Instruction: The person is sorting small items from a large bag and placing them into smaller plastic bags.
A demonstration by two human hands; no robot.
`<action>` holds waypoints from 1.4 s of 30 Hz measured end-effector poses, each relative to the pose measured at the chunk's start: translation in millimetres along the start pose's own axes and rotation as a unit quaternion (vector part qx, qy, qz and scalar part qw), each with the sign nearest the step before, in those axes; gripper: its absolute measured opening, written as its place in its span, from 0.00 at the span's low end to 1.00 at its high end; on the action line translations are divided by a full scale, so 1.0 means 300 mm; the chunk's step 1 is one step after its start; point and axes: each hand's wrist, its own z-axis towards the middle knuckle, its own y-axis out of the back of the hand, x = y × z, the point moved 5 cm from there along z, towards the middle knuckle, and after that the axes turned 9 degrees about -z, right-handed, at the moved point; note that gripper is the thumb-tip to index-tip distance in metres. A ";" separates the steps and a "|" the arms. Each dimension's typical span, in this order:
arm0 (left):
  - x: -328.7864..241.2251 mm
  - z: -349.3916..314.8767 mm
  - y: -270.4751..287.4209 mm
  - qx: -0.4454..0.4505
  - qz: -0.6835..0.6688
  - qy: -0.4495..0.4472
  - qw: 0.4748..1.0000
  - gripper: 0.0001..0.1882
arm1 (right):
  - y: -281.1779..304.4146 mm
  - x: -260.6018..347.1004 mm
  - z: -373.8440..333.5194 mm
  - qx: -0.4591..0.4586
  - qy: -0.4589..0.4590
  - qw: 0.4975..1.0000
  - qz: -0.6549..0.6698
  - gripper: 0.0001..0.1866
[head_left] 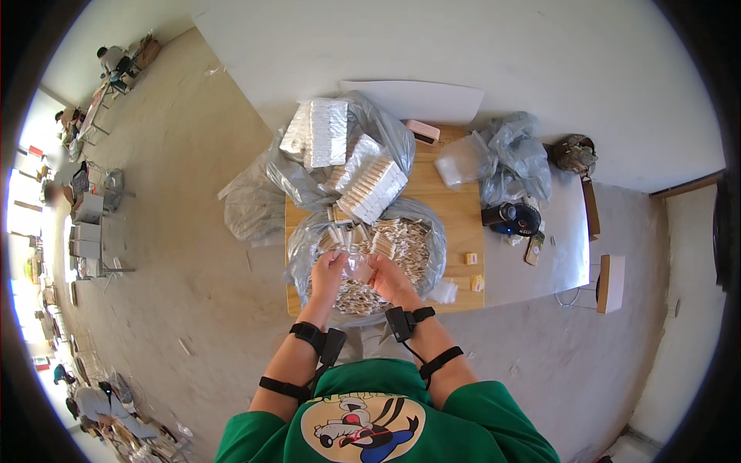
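Observation:
Over a container lined with a grey plastic bag (301, 268), both my hands are closed on a small clear plastic bag (356, 267). My left hand (330, 268) pinches its left side, and my right hand (388, 278) grips its right side. Beneath them lies a heap of loose short sticks with pale tips, which look like cotton swabs (411, 248). A neat bundle of swabs (383, 246) rests on the heap just beyond my right hand. Behind the container, another open grey bag (392, 131) holds stacked packs of swabs (373, 189) in clear wrap.
On the wooden table (457, 214) are a pink box (423, 132), clear bags (461, 160) and small yellow boxes (472, 258). A black round device (526, 220) and crumpled grey plastic (519, 158) sit on the side table at right. Several people work along the far left.

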 end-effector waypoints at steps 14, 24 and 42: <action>0.090 -0.086 -0.175 -0.020 -0.256 0.152 0.954 0.11 | 0.540 0.094 -0.259 -0.188 0.101 0.974 -0.077 0.08; 0.267 -0.193 -0.570 0.080 -0.204 0.275 0.936 0.09 | 1.349 -0.032 -0.526 -0.505 0.148 0.851 -0.004 0.02; 0.558 -0.261 -1.081 0.181 -0.195 0.371 0.890 0.08 | 1.425 0.005 -0.441 -0.605 0.072 0.601 -0.517 0.08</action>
